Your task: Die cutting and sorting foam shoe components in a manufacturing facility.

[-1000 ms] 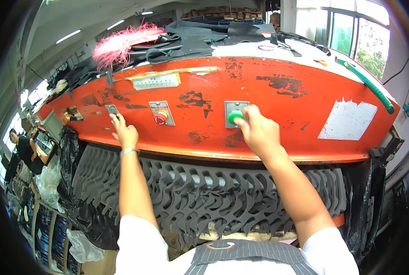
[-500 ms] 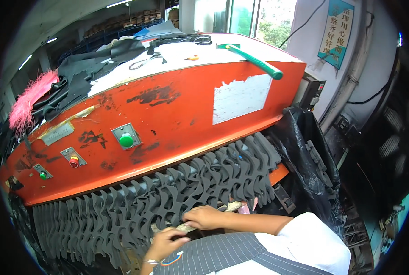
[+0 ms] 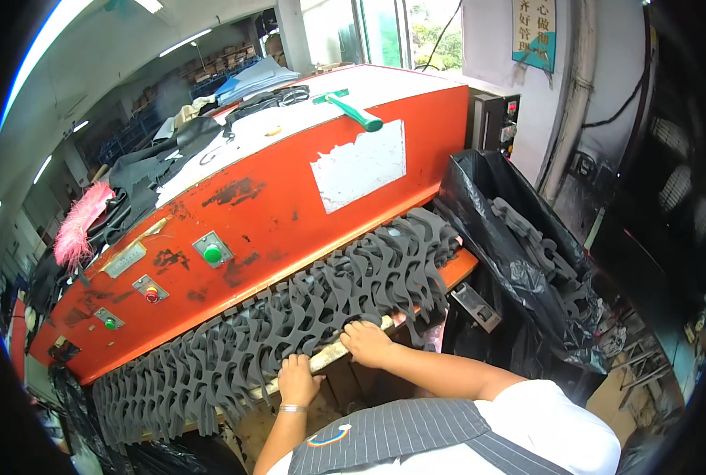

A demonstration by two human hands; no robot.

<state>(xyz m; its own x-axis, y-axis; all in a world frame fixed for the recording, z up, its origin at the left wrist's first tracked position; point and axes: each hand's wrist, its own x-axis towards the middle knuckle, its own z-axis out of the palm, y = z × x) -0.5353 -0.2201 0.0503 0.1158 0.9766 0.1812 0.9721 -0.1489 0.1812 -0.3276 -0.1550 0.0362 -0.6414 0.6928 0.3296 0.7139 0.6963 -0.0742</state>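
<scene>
A dark grey foam sheet [image 3: 234, 348] full of curved cut-outs drapes in wavy strips along the front of the orange machine. Just in front of it runs the pale, worn edge of a board [image 3: 327, 358]. My left hand [image 3: 297, 383] grips this edge, fingers curled over the top beside the foam. Farther right, my right hand [image 3: 367, 345] is hooked over the same edge, its fingertips against the foam. The undersides of both hands are hidden.
The orange machine [image 3: 281, 214] carries green and red buttons on its front. A green-handled tool [image 3: 357, 112] and black material lie on its white top. A black plastic bag [image 3: 487, 229] holding grey foam pieces stands at right.
My view has swung to the right, showing more of the bag. Both hands now lie over the board's edge, the left having moved up onto it, and more of the board shows.
</scene>
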